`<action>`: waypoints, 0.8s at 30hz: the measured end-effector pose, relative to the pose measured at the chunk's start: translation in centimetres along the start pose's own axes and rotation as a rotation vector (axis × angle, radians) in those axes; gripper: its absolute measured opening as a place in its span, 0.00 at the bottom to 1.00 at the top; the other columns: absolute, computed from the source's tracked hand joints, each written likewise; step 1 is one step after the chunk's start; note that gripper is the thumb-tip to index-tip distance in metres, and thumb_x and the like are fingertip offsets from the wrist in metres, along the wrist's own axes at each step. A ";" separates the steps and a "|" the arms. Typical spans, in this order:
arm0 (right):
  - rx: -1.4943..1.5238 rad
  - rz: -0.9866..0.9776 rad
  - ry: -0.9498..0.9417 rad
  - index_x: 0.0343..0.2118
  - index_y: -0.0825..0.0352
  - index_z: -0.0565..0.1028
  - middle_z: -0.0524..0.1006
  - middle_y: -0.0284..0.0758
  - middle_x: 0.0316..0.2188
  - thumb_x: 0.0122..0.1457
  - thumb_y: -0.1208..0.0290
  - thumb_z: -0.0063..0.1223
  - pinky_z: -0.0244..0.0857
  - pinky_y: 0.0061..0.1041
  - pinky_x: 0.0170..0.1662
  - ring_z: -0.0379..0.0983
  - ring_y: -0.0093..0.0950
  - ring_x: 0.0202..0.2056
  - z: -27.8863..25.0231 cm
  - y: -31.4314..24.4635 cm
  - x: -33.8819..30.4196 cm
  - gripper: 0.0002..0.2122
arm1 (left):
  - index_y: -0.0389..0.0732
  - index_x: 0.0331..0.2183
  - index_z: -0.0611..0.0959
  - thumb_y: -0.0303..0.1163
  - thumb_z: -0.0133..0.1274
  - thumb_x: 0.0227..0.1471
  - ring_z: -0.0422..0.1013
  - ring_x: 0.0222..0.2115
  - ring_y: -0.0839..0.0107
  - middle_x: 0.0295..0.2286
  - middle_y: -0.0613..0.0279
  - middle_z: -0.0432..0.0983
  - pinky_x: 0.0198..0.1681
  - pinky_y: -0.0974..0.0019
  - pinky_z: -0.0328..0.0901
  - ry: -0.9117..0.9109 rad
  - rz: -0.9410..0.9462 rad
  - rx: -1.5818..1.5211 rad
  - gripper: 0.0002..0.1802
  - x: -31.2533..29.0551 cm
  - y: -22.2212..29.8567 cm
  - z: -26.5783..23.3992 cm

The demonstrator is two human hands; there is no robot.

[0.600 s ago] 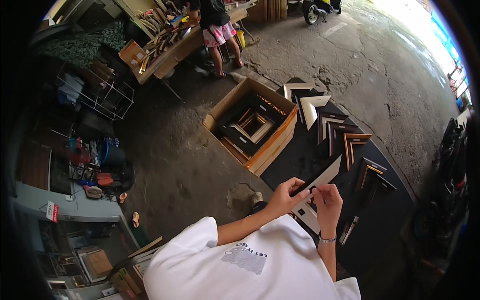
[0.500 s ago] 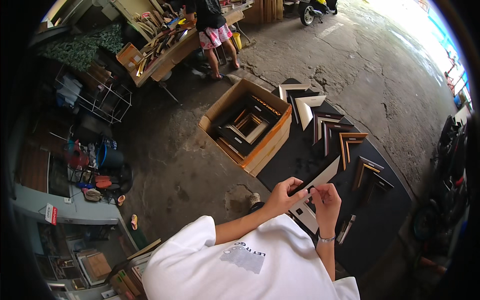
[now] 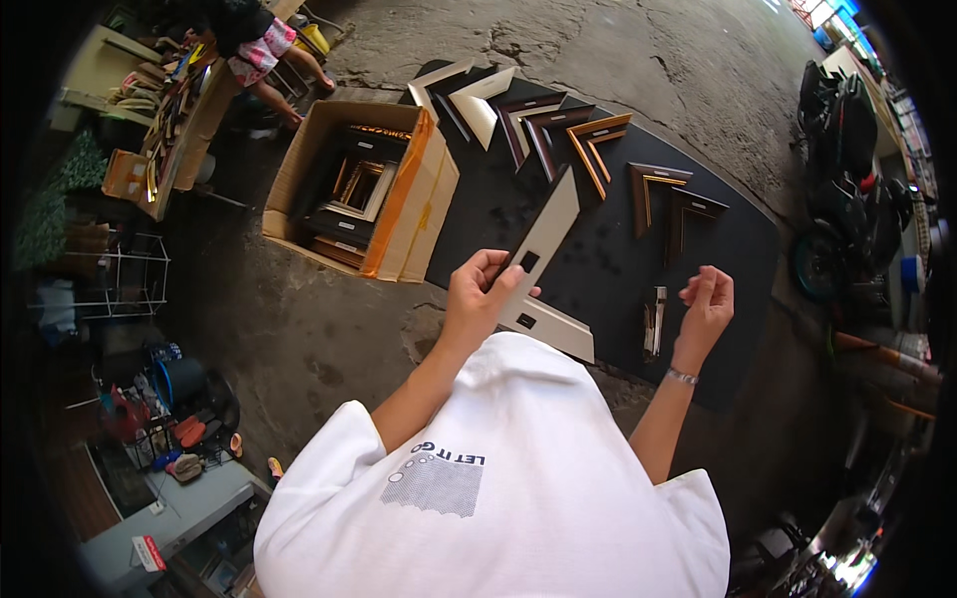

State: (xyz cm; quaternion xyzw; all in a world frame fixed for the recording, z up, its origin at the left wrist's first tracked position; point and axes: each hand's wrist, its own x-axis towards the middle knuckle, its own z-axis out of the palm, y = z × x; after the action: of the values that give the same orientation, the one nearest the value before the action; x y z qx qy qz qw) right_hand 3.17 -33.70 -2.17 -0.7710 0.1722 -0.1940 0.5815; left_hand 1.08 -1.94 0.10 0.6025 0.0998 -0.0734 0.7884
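My left hand (image 3: 480, 299) grips a pale L-shaped picture frame corner sample (image 3: 546, 231), its thumb lying across the flat face near the joint. Each arm of the sample bears a small black patch. Apart from it, to the right above the black table (image 3: 608, 289), my right hand (image 3: 706, 307) is raised with fingers curled together; whatever they may pinch is too small to tell. Just left of that hand a slim silver and dark object (image 3: 654, 322) lies on the table.
Several frame corner samples (image 3: 594, 149) lie in a row along the table's far side. To the left stands an open cardboard box (image 3: 419, 204) of frames. A person (image 3: 261, 50) stands by a cluttered bench at far left; a parked motorcycle (image 3: 847, 169) is at right.
My right hand has let go of the frame corner sample and moved right. The left hand keeps hold of the sample, now turned more upright. The view has swung right.
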 end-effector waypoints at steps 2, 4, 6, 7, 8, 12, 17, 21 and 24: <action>-0.541 0.010 0.076 0.40 0.71 0.75 0.78 0.37 0.30 0.67 0.54 0.57 0.71 0.28 0.34 0.74 0.29 0.27 -3.0 6.0 0.8 0.20 | 0.29 0.44 0.76 0.31 0.56 0.62 0.83 0.33 0.66 0.34 0.52 0.83 0.37 0.68 0.78 -0.002 -0.008 0.024 0.15 0.0 0.0 -0.7; -0.963 0.177 -0.140 0.49 0.69 0.74 0.76 0.49 0.48 0.60 0.41 0.57 0.70 0.43 0.50 0.75 0.49 0.49 -5.7 15.3 -1.0 0.31 | 0.30 0.44 0.76 0.31 0.55 0.61 0.83 0.33 0.67 0.34 0.52 0.83 0.37 0.68 0.78 -0.040 -0.030 0.036 0.15 0.1 0.2 -0.6; -1.097 0.280 -0.353 0.51 0.69 0.74 0.75 0.53 0.51 0.60 0.42 0.57 0.69 0.47 0.52 0.74 0.51 0.52 -4.6 17.1 -2.9 0.31 | 0.30 0.44 0.76 0.31 0.55 0.61 0.83 0.33 0.67 0.33 0.52 0.83 0.37 0.68 0.78 -0.046 -0.032 0.055 0.15 -0.1 0.0 -0.8; -1.119 0.313 -0.432 0.48 0.71 0.76 0.76 0.54 0.49 0.60 0.44 0.57 0.70 0.48 0.51 0.75 0.52 0.51 -4.2 17.3 -3.2 0.29 | 0.30 0.44 0.76 0.31 0.55 0.61 0.83 0.33 0.67 0.33 0.52 0.83 0.37 0.68 0.78 -0.059 -0.030 0.068 0.15 -0.2 0.1 -0.8; -1.105 0.338 -0.441 0.46 0.71 0.77 0.78 0.54 0.46 0.61 0.46 0.57 0.71 0.49 0.50 0.76 0.53 0.49 -4.0 17.5 -2.8 0.27 | 0.30 0.44 0.76 0.31 0.55 0.61 0.83 0.33 0.67 0.33 0.52 0.83 0.37 0.68 0.78 -0.072 -0.029 0.081 0.15 -0.3 0.1 -0.7; -1.117 0.373 -0.440 0.37 0.73 0.80 0.81 0.55 0.38 0.62 0.52 0.56 0.73 0.50 0.47 0.78 0.54 0.44 -4.2 18.2 -1.9 0.22 | 0.28 0.42 0.77 0.32 0.57 0.61 0.82 0.33 0.71 0.34 0.53 0.84 0.35 0.70 0.77 -0.060 -0.046 0.062 0.15 -1.1 0.4 -0.5; -1.009 0.358 -0.588 0.36 0.74 0.79 0.80 0.58 0.37 0.62 0.52 0.55 0.71 0.50 0.48 0.77 0.55 0.45 -5.2 20.4 0.4 0.23 | 0.29 0.42 0.78 0.32 0.58 0.60 0.82 0.32 0.72 0.34 0.54 0.84 0.35 0.71 0.76 -0.065 -0.065 0.048 0.16 -1.8 0.2 -1.0; -0.644 0.718 -0.583 0.39 0.74 0.78 0.81 0.47 0.32 0.64 0.42 0.53 0.69 0.39 0.43 0.79 0.42 0.37 -4.9 20.6 1.3 0.30 | 0.29 0.42 0.78 0.32 0.58 0.60 0.82 0.32 0.72 0.33 0.54 0.84 0.35 0.73 0.75 -0.059 -0.083 0.047 0.15 -1.9 0.6 -1.1; -0.580 0.436 -0.532 0.39 0.73 0.78 0.81 0.41 0.31 0.66 0.42 0.51 0.68 0.34 0.40 0.77 0.31 0.34 -5.2 17.7 0.2 0.29 | 0.28 0.41 0.78 0.32 0.59 0.59 0.82 0.32 0.73 0.32 0.54 0.84 0.35 0.75 0.73 -0.052 -0.065 0.084 0.15 -1.7 0.0 -1.7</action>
State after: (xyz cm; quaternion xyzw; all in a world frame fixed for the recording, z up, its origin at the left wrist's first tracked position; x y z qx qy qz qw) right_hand 0.00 -42.78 -17.93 -0.8710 0.2225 0.1942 0.3927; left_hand -0.71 -0.29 0.09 0.6296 0.0954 -0.1187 0.7619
